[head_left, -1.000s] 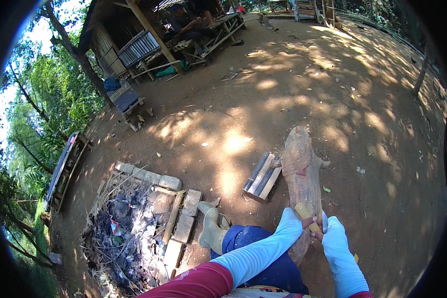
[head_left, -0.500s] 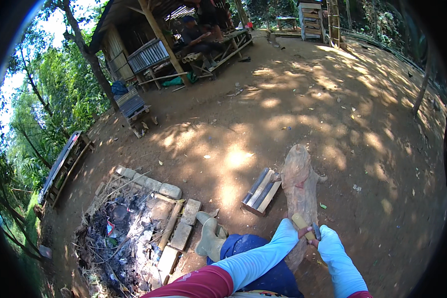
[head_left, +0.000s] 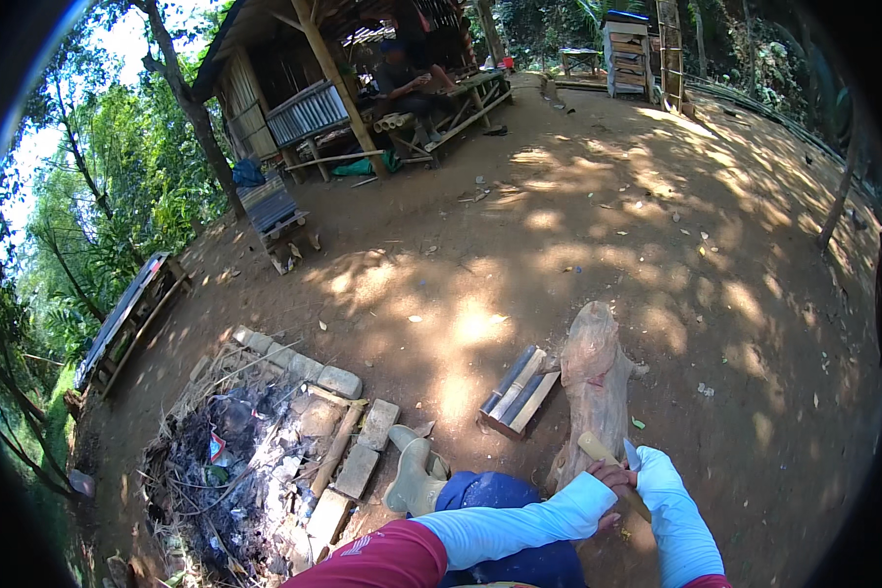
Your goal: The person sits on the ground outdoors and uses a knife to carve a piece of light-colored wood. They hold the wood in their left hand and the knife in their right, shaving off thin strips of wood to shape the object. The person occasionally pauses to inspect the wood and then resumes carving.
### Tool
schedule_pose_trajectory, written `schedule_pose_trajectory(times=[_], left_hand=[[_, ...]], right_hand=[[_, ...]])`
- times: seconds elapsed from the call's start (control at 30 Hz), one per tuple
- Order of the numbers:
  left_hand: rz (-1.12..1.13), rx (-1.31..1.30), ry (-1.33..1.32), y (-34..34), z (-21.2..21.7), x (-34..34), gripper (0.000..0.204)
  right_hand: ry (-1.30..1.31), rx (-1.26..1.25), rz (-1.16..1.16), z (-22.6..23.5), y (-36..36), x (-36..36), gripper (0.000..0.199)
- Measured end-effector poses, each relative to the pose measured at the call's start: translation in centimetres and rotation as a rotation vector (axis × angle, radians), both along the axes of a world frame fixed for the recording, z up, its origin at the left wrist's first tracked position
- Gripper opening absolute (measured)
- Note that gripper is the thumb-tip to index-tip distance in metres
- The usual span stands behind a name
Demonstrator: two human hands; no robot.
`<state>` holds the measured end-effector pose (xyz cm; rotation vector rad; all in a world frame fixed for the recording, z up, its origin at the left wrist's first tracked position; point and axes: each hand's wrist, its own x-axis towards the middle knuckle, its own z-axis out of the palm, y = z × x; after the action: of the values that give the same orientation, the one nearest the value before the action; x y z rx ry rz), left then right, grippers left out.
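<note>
Over the near end of a weathered log [head_left: 596, 377], both my hands are close together. My left hand [head_left: 611, 477] is closed round a pale tan length of bamboo [head_left: 596, 448], which slants from upper left to lower right. Beside it my right hand [head_left: 641, 478] is closed on a knife [head_left: 632, 457]. The short grey blade points up and lies next to the bamboo; the handle is hidden in the hand. Where the two hands meet, I cannot tell whether the blade touches the bamboo.
Left of the log stands a low bamboo stool [head_left: 519, 390]. A fire pit of ash and litter, edged with blocks [head_left: 356, 470], lies beside my boots [head_left: 416, 480]. Farther off are benches [head_left: 269, 206] and a hut [head_left: 309, 108] where a person [head_left: 402, 83] sits.
My left hand has shifted right and down along the bamboo, nearer my right hand. The bamboo now shows on both sides of the hands. The whole view has tilted slightly.
</note>
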<state>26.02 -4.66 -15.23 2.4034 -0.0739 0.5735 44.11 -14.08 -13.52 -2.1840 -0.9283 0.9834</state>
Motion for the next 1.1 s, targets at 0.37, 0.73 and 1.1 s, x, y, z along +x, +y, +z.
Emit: schedule_pose_trajectory(times=[0.37, 0.73, 1.1], left_hand=[[-0.006, 0.067, 0.181, 0.5, -1.9, 1.3, 0.072], [-0.039, 0.252, 0.235, 1.0, -1.2, 1.2, 0.084], [-0.034, 0.223, 0.256, 1.1, -1.3, 1.2, 0.077]], right_hand=[[0.385, 0.248, -0.384, -7.2, -1.2, 2.4, 0.048], [0.019, -0.122, -0.375, -5.5, -8.6, 1.1, 0.049], [0.013, -0.026, -0.244, -9.2, -8.2, 0.7, 0.056]])
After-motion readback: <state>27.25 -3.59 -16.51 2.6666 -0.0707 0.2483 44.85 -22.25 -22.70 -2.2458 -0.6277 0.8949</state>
